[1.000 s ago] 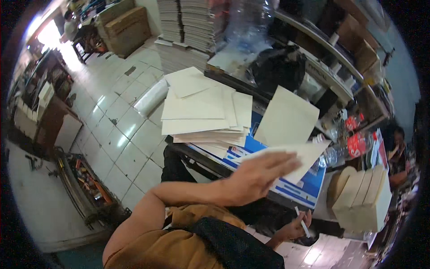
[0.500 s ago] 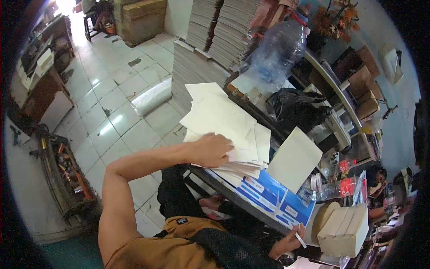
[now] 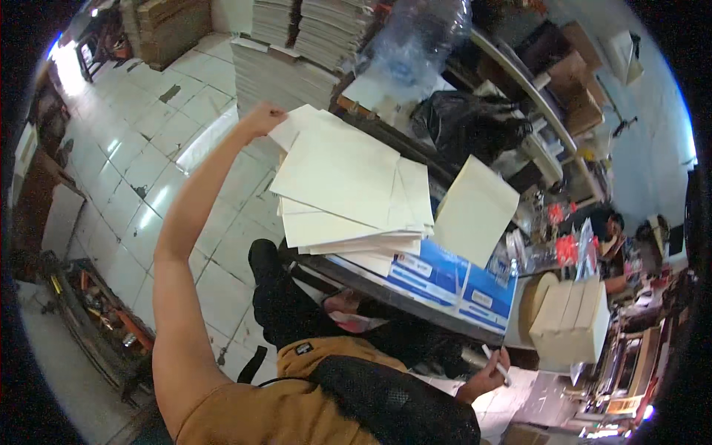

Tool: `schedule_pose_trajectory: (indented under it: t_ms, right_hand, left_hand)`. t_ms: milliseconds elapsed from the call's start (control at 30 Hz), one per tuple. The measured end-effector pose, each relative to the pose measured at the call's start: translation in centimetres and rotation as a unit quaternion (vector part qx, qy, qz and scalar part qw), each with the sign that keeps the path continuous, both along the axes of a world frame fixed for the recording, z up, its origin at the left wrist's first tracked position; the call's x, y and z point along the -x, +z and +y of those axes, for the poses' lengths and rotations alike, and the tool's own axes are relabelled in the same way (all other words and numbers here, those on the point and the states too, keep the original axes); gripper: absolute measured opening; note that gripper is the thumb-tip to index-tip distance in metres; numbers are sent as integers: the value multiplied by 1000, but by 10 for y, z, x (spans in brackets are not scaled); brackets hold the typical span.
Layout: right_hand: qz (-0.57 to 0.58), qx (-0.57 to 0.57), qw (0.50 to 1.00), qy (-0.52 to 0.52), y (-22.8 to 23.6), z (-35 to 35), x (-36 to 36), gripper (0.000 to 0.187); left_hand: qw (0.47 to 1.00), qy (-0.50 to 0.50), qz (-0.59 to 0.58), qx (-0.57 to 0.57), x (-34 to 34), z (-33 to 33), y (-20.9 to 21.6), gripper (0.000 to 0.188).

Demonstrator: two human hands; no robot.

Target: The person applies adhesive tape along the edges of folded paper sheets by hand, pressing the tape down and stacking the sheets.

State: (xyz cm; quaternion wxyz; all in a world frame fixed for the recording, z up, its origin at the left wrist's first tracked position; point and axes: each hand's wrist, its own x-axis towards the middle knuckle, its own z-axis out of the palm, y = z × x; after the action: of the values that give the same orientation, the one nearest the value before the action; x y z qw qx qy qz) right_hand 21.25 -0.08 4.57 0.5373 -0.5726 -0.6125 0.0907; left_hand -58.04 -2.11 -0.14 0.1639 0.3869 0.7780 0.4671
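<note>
My left hand is stretched to the far left, fingers closed at the corner of a cream paper sheet. That sheet lies partly beneath a loose, fanned stack of cream sheets on the table. Low on the right, beside the table's near edge, my right hand grips a slim white stick, whose kind I cannot make out. Right of the stack, a separate cream pile rests partly over blue-and-white boxes.
Thick cream paper blocks stand at the table's right end. Behind the stack are a black plastic bag and a large clear bottle. Tall paper stacks rise at the far left. A tool trough sits on the left.
My left hand has moved from the top of the stack to its far left corner. The view has shifted, and the right hand still grips the white stick.
</note>
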Motion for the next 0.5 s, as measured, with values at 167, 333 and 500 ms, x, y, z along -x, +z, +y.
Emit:
schedule_pose_trajectory:
  t_ms: [167, 333, 500]
  right_hand:
    - [25, 47, 998, 37, 8, 17, 25, 22]
    - [95, 61, 992, 63, -2, 32, 17, 24]
    - [183, 42, 980, 69, -9, 42, 9, 22]
  left_hand:
    - [997, 61, 20, 39, -92, -61, 27, 39]
    - [975, 71, 35, 209, -178, -77, 97, 45]
    - [900, 112, 399, 136, -260, -67, 139, 47]
